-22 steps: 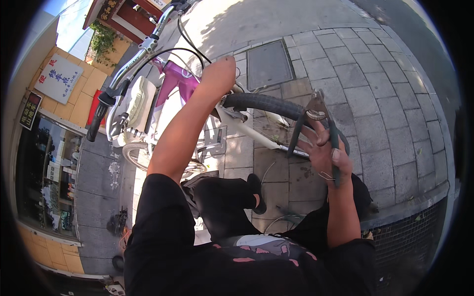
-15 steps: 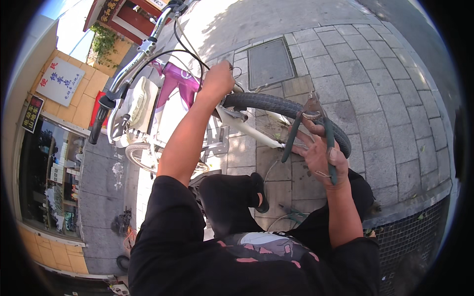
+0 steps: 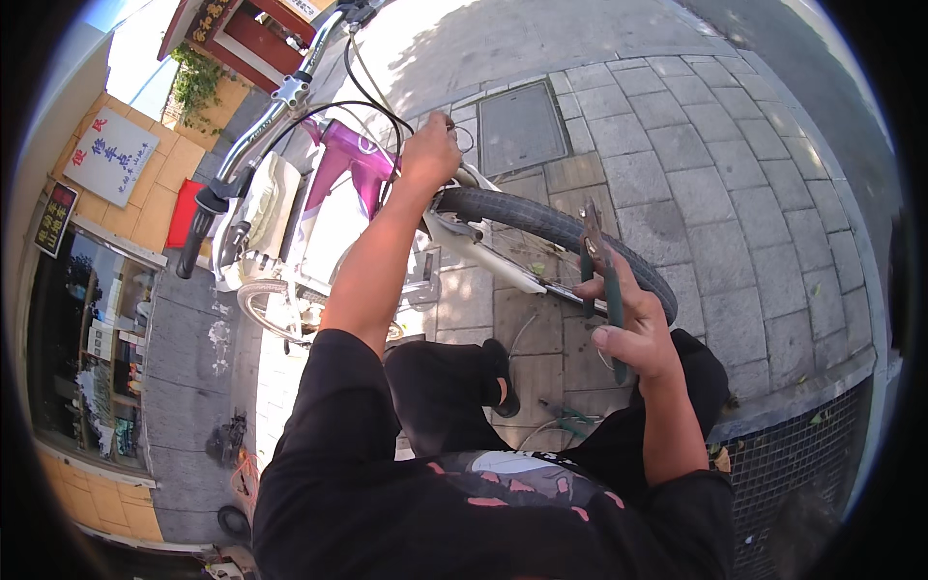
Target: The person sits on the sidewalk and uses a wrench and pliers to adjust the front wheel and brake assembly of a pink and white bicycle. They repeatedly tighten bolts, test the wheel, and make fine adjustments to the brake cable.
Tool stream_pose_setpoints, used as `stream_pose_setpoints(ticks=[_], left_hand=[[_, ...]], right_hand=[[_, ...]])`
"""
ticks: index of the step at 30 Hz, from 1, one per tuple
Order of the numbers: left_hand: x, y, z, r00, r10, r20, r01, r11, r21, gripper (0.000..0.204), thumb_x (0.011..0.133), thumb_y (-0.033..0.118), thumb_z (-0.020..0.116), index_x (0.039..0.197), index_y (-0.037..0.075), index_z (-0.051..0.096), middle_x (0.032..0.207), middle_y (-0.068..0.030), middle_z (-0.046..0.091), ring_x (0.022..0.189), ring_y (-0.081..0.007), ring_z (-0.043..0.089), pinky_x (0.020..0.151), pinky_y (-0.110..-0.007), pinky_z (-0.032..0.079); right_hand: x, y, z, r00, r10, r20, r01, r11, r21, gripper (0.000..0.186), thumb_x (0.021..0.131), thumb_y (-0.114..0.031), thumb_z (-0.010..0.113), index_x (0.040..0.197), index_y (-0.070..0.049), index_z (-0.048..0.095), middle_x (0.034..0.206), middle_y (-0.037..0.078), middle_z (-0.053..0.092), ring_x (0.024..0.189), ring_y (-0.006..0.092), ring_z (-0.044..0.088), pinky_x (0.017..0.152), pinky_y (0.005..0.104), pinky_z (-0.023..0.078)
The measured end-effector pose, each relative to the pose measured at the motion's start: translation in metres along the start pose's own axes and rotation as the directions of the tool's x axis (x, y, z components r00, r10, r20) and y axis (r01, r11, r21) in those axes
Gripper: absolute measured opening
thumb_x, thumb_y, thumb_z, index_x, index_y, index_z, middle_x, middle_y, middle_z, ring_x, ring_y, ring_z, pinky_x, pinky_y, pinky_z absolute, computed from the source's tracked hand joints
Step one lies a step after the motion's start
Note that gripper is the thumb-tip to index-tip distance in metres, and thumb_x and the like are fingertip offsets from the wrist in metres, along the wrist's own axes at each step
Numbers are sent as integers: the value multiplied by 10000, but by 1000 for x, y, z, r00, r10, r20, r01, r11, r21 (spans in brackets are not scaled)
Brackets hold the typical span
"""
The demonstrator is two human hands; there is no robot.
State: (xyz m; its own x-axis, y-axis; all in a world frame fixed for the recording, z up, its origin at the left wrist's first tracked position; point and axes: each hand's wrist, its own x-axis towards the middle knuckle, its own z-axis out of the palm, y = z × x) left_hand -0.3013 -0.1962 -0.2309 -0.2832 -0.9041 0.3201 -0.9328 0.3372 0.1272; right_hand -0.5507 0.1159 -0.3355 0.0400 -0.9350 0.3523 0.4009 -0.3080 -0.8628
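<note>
Left on pavement (image 3: pixel 715 222): purple-and-white bicycle (image 3: pixel 353 164). Left hand (image 3: pixel 431 153) by its cables (image 3: pixel 372 101); openness and grip can't tell. Then front tyre (image 3: pixel 522 213). Right hand (image 3: pixel 633 324), part-curled, holds green-handled pliers (image 3: pixel 613 300) near tyre, well short of pavement's right edge.

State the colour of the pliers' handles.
The handles are dark green, clearest in the head view.

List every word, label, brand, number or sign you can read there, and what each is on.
I won't copy out wording, but lettering stands on:
White wall sign: red and blue characters, smaller ones beneath.
Black sign: yellowish characters.
Dark board by the doorway: gold characters.
Bicycle handlebar: marking too small to read surely.
</note>
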Motion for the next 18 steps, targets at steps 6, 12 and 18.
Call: stream_pose_setpoints(ticks=[6,12,18], left_hand=[[5,-3,4,1000,-1,16,2,998,-57,367,1036,287,617,1312,44,621,1184,-276,752,1157,-473,706,1045,-524,525],[-2,1,0,999,20,31,-16,994,-107,345,1029,257,639,1295,39,628,1185,-234,767,1144,-441,721,1036,-502,534],[-5,10,-3,997,27,69,-17,989,-144,330,1031,249,639,1296,54,635,1165,-203,781,1131,-407,734,1020,-483,545]], right_hand=[[33,-65,-6,987,-7,159,76,896,-438,532,712,-265,773,1219,-112,816,1668,312,388,1593,439,348,1274,550,285],[133,-76,-33,907,373,196,-177,761,-625,525,722,-300,742,1198,-94,818,1571,255,525,1437,409,514,1204,489,394],[191,-20,-42,809,523,268,-315,771,-553,545,762,-321,736,1225,-43,811,1207,173,730,1146,277,631,1045,369,475]])
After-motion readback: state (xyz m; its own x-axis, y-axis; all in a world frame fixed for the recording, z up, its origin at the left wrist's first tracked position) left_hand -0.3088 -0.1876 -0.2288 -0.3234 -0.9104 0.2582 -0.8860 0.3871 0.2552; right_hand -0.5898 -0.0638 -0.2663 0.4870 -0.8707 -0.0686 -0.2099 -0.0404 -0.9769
